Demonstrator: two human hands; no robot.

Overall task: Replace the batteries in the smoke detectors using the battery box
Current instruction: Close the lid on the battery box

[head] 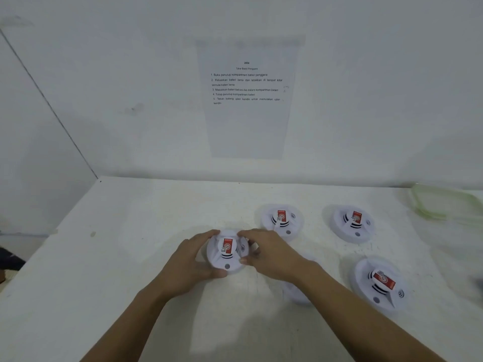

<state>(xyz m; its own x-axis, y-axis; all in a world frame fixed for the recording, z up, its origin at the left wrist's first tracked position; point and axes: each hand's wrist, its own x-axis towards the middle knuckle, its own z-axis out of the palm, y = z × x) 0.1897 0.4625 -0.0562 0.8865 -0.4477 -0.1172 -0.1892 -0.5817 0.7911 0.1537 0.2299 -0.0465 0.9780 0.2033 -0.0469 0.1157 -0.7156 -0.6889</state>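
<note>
A round white smoke detector (226,250) with a red label sits on the white table (125,257), held from both sides. My left hand (190,262) curls around its left rim. My right hand (271,253) grips its right rim with fingers and thumb. Three more detectors lie face up: one behind (282,220), one at the back right (353,222), one at the near right (379,282). Another white detector (296,292) is mostly hidden under my right forearm.
A clear plastic container (444,205) with a greenish rim stands at the table's back right. A printed instruction sheet (247,97) hangs on the wall. The table's left edge runs diagonally, with dark objects (10,259) beyond it.
</note>
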